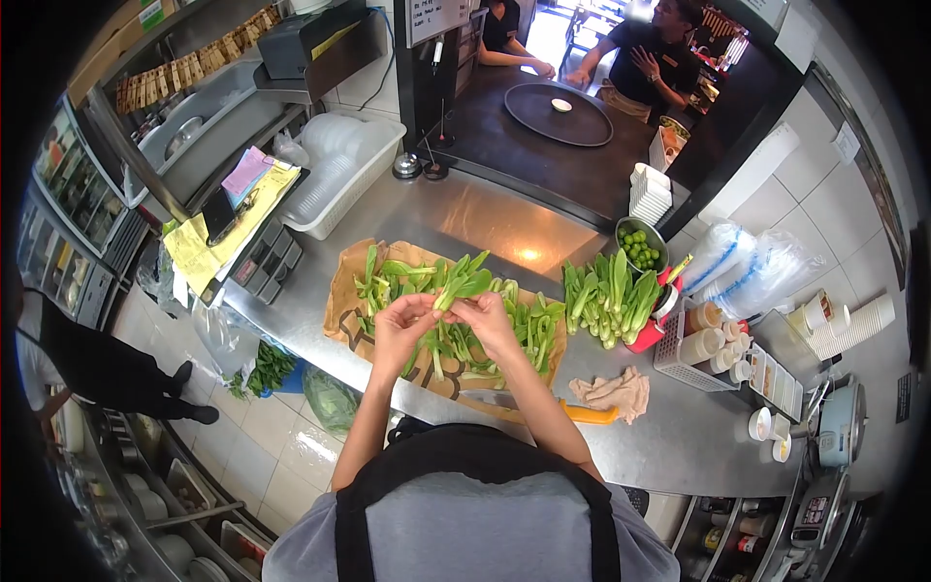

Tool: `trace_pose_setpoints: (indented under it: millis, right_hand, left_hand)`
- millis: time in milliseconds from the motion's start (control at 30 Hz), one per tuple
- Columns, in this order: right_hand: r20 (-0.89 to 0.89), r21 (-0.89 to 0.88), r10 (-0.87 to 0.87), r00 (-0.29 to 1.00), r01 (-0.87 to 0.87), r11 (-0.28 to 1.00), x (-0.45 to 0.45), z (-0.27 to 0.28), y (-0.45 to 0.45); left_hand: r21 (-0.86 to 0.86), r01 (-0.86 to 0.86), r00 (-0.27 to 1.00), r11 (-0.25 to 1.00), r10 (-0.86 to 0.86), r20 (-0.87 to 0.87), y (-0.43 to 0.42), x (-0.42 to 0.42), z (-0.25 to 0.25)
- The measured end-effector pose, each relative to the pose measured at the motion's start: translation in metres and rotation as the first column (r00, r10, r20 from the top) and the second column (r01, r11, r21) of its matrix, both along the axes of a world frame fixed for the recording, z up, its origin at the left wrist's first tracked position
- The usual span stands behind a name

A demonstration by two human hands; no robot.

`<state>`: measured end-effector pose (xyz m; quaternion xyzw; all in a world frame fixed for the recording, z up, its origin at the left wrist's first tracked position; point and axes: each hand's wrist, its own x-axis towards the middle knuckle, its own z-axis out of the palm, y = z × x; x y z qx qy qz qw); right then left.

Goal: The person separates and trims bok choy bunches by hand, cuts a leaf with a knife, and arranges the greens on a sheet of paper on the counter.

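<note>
A small head of bok choy (pixel 465 281) is pinched between the fingertips of my left hand (pixel 402 325) and my right hand (pixel 488 323), leaves pointing up and away. Both hands are closed on its stem end, above a brown paper sheet (pixel 339 320). Loose bok choy leaves and stems (pixel 529 325) are spread over that paper, partly hidden behind my hands and forearms. To the right stands a pile of whole bok choy (pixel 611 296) on the steel counter. A knife with an orange handle (pixel 587 414) lies near the counter's front edge, partly behind my right forearm.
A crumpled cloth (pixel 613 393) lies right of the paper. Limes in a metal bowl (pixel 640 244) and a basket of sauce bottles (pixel 703 344) stand farther right. At back left is a white basket of plastic lids (pixel 339 184). People stand beyond the pass window and at left.
</note>
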<state>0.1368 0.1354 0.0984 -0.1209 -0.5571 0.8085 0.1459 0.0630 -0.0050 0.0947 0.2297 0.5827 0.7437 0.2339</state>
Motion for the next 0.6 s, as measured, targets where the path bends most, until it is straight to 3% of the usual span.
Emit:
trace_pose_setpoints:
  millis: [267, 367, 567, 600]
  right_hand:
    - [-0.080, -0.064, -0.032, 0.996, 0.027, 0.998, 0.004, 0.003, -0.005]
    - [-0.112, -0.077, -0.057, 0.992, 0.048, 0.996, 0.003, 0.002, -0.009]
    - [-0.066, 0.150, -0.117, 0.991, 0.126, 0.981, 0.001, -0.015, -0.004]
    - [-0.053, 0.319, -0.130, 0.990, 0.140, 0.937, 0.001, -0.025, -0.001]
  left_hand:
    - [0.092, -0.205, 0.921, 0.974, 0.224, -0.318, 0.007, 0.012, 0.005]
    - [0.028, -0.259, 0.883, 0.965, 0.249, -0.398, 0.007, 0.014, 0.012]
    - [0.005, -0.308, 0.812, 0.951, 0.265, -0.520, 0.004, 0.017, 0.018]
    - [0.002, -0.327, 0.798, 0.945, 0.278, -0.535, 0.003, 0.015, 0.017]
